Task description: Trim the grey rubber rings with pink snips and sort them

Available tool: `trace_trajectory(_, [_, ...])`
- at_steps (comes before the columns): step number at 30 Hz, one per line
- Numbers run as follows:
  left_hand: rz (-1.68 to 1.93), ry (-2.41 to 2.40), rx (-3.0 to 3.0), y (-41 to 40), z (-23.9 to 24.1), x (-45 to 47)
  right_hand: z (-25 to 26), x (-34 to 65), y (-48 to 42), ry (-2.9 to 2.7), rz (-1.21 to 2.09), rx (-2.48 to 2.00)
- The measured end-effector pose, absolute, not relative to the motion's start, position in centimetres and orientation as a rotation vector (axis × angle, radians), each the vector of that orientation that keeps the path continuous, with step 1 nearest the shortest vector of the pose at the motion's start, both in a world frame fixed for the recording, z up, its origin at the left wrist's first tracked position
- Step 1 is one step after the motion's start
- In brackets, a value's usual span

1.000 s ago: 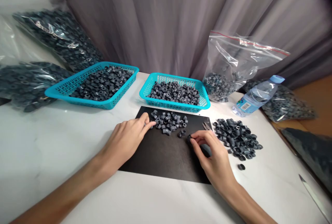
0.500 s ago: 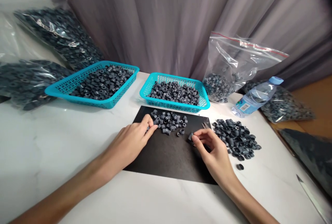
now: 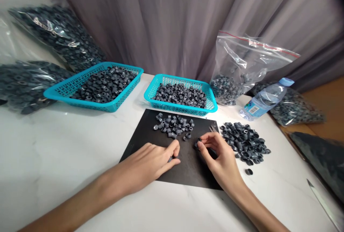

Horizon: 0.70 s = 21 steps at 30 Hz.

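Observation:
My left hand (image 3: 158, 156) is over the black mat (image 3: 185, 171), its fingers closed on a small grey plastic piece (image 3: 170, 159) that is mostly hidden. Between thumb and fingers, my right hand (image 3: 219, 151) pinches a dark ring-shaped cap (image 3: 198, 143) at the mat's right side. Beyond both hands lies a loose heap of short grey sleeves (image 3: 176, 126) on the mat. Right of my right hand, a pile of dark caps (image 3: 245, 142) rests on the white table. The tips of metal tweezers (image 3: 213, 129) show just above my right hand.
Two turquoise baskets, a left one (image 3: 110, 108) and a middle one (image 3: 182, 110), hold many grey pieces. Bags of pieces (image 3: 56, 35) stand at left, with a zip bag (image 3: 228, 85) at right. A water bottle (image 3: 266, 99) leans nearby. A pointed blade (image 3: 322, 201) lies far right.
My left hand has moved from the heap of sleeves toward the mat's middle, nearer to me, with a grey piece in its fingers. My right hand has stayed nearly in place.

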State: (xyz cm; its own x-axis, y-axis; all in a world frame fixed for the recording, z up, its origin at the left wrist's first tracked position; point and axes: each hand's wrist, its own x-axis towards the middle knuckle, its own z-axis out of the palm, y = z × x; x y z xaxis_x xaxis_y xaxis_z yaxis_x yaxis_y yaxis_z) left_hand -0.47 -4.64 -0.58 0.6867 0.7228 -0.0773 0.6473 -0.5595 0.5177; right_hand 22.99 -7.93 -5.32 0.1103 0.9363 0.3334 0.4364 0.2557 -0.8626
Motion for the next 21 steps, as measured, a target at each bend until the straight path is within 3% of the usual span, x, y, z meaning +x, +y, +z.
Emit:
trace_trajectory(13, [0.396, 1.010, 2.322, -4.5, -1.3, -1.5, -5.4, 23.0, -8.0, -1.550, 0.534, -1.372])
trace_trajectory(21, [0.227, 1.037, 2.311, -4.5, -0.2, -0.9, -4.9, 22.8, -8.3, -1.608, 0.644, -1.256])
